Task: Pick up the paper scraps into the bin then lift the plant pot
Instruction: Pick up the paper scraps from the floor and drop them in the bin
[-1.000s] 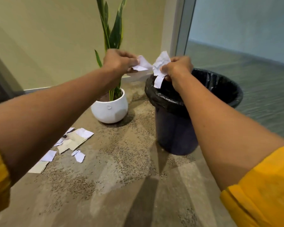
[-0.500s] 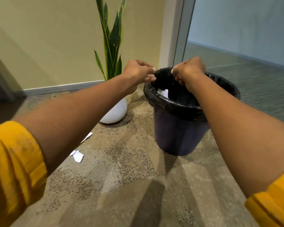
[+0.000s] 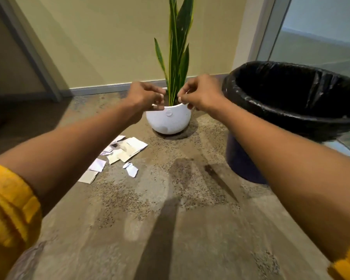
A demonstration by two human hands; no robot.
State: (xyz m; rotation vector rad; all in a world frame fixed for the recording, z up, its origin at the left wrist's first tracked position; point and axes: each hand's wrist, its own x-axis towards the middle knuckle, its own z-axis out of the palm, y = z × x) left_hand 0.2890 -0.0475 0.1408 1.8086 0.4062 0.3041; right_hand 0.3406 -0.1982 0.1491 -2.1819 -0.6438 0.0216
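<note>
Left hand: the left hand (image 3: pixel 144 97) is hovering at the left side of the pot's rim, fingers curled in toward the thumb; nothing is showing between them, and whether they are touching the rim cannot be told.
Right hand: the right hand (image 3: pixel 200 93) is hovering at the right side of the rim, fingers curled likewise and holding nothing visible; contact with the rim is also unclear.
Plant pot: the plant pot (image 3: pixel 168 120) is sitting on the floor near the wall, just left of the bin; a round white bowl shape, smooth and glossy, probably ceramic or hard plastic.
Pot handling: it is looking rigid, moderately heavy with soil, and slippery on its curved belly; a two-handed hold under the belly or at opposite points of the rim is judged safest.
Plant: tall stiff green leaves (image 3: pixel 177 49) are standing upright from the pot; these are not a place to pull.
Paper scraps: the paper scraps (image 3: pixel 119 153) are lying flat in a loose cluster on the floor, in front and to the left of the pot; thin, light, limp, best pinched at an edge.
Bin: the bin (image 3: pixel 291 110) is standing at the right, dark, lined with a crinkled black bag.
Floor: the floor (image 3: pixel 170 219) is speckled and matt.
Progress: scraps are remaining, so the pot lift is judged premature.
</note>
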